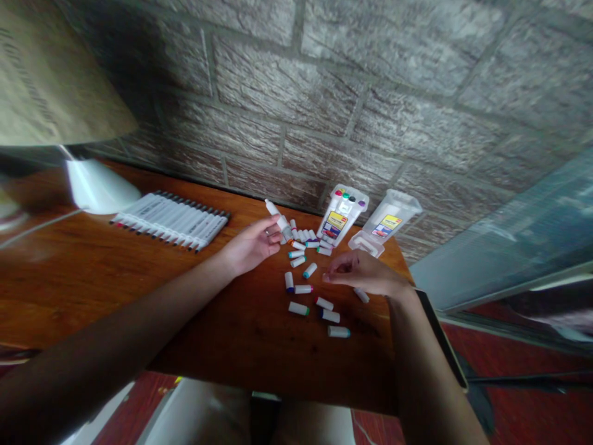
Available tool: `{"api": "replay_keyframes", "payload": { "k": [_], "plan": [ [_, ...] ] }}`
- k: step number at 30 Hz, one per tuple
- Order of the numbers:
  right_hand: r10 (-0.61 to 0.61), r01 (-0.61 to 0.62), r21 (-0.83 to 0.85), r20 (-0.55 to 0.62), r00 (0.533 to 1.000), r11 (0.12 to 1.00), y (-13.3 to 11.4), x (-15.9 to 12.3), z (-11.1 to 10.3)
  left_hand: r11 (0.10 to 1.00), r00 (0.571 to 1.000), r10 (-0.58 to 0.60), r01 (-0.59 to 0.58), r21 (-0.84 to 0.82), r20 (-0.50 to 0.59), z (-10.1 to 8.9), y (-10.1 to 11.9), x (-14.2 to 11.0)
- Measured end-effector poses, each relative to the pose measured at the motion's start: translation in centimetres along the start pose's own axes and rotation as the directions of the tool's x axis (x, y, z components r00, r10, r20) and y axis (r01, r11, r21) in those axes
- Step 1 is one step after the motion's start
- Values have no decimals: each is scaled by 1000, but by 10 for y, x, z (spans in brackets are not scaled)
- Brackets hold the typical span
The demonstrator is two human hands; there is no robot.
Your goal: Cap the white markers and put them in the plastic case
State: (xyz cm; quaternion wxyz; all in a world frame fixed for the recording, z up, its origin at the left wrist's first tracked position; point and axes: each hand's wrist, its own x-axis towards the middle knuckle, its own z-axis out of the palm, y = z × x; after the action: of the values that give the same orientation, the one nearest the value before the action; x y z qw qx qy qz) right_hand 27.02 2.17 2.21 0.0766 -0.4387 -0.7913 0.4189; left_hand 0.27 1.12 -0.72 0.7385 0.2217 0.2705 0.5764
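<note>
My left hand [252, 247] grips a white marker [273, 210], tilted, its upper end pointing up and left toward the wall. My right hand [364, 272] hovers above the right part of the table with its fingers curled and the thumb brought toward them. Whether anything small sits in that pinch is hidden. Between and below both hands lie several loose white marker caps [299, 308] with coloured ends in blue, green, pink and teal. One cap [361, 295] rests just under my right hand.
A row of white markers [171, 219] lies side by side at the left. Near the brick wall [259, 136] stand a clear case [340, 216] with colourful markers and an open clear case [393, 213]. A lamp [97, 185] stands far left on the wooden table [222, 334].
</note>
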Motion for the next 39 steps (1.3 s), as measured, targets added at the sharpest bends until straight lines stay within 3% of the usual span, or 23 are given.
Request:
{"api": "replay_keyframes", "payload": {
  "k": [6,10,15,20,26,32,39],
  "plan": [
    [48,-53,15,244,969,998,-17,-5,9,1000,1000,4,-4,0,5,-1,0,0],
    [103,-79,-111,232,967,991,-24,-5,17,999,999,2,-4,47,48,-4,-4,1],
    [46,-20,-108,244,969,994,-26,-2,21,994,996,16,-25,108,84,-3,-8,-1],
    [-41,23,132,134,990,991,-28,-3,24,994,991,18,-32,103,133,-5,-10,-2],
    [-57,36,422,36,998,906,-38,-1,37,999,986,5,-11,32,167,-4,-5,-3],
    [-15,107,524,-177,984,845,-34,12,45,999,982,16,-23,36,188,-7,-3,-1],
    [36,178,592,-331,943,786,-30,15,48,1000,995,-8,6,28,98,-10,-6,2]
  ]
}}
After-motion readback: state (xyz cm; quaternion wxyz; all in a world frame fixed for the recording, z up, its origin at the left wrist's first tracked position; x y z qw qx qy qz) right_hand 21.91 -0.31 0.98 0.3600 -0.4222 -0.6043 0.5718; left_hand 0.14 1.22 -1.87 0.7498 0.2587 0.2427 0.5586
